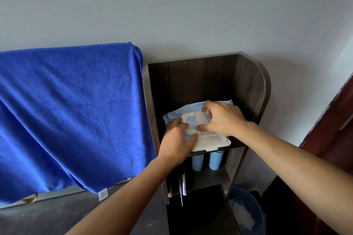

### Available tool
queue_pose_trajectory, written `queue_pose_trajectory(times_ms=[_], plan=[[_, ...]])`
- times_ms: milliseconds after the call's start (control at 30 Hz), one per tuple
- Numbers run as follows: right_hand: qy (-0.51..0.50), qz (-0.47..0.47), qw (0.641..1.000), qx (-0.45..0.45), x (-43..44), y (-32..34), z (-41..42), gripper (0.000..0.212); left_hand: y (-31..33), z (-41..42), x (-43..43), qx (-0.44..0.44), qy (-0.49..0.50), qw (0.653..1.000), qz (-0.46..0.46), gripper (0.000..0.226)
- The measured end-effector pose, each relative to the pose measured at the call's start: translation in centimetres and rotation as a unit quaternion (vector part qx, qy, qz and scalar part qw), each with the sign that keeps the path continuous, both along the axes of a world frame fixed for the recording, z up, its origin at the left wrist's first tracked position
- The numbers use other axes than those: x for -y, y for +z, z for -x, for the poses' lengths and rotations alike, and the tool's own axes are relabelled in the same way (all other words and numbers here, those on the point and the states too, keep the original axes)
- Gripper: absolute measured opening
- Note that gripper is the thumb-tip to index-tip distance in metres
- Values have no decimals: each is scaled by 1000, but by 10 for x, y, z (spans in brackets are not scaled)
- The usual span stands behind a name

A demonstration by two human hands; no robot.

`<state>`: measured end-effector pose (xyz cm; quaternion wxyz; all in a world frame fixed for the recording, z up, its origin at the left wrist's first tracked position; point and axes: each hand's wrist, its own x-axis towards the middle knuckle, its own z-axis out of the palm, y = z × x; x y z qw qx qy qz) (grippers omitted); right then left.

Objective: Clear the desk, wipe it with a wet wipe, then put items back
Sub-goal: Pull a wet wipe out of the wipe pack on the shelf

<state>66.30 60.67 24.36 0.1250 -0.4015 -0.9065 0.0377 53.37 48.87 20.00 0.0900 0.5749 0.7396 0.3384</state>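
nearest the camera, two bare forearms reach up and forward over a dark grey desk surface (47, 219) toward a dark brown wooden shelf unit (254, 89) standing against the wall. low on the right, beside the shelf's foot, sits a round blue bin with a pale liner (246, 213). on the lower shelf stand two light blue cylinders (207, 159), and some thin upright items below them are too dim to name.

on the upper shelf lies the soft pale blue and white plastic pack of wet wipes (177, 115), its white hinged lid (212, 141) flipped open toward the camera and overhanging the shelf's front edge. the left hand (176, 142) is loosely curled, fingers pressing the pack's near left side and thumb on the lid's hinge end. the right hand (223, 118) is arched over the opening, thumb and forefinger closing on what looks like a white wipe; the exact pinch is partly hidden.

the risk, as i judge it: the pack is soft and sits near the edge, so a sharp tug could drag it off the shelf or pull out a string of wipes unless the left hand holds firm.

farther left, a bright blue terry towel (66, 110) drapes over something below the pale wall (172, 5).
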Motion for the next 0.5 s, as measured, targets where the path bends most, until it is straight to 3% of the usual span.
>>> queue_pose_trajectory(times_ms=[133,200,333,367,500], plan=[[6,-63,996,-63,-4,-3,-2,50,-3,1,-3,-85,-15,995,41,60],[-10,-88,996,-31,-9,-2,-8,52,-5,1,-4,-119,-15,991,63,65],[57,-202,976,59,-13,-4,-9,23,-7,-1,-3,-175,-13,981,87,70],[83,-183,978,60,-12,-5,-8,21,-7,-2,-3,-179,-13,980,86,71],[92,46,995,-17,-8,-2,-6,25,-8,-2,-3,-177,-11,981,80,71]])
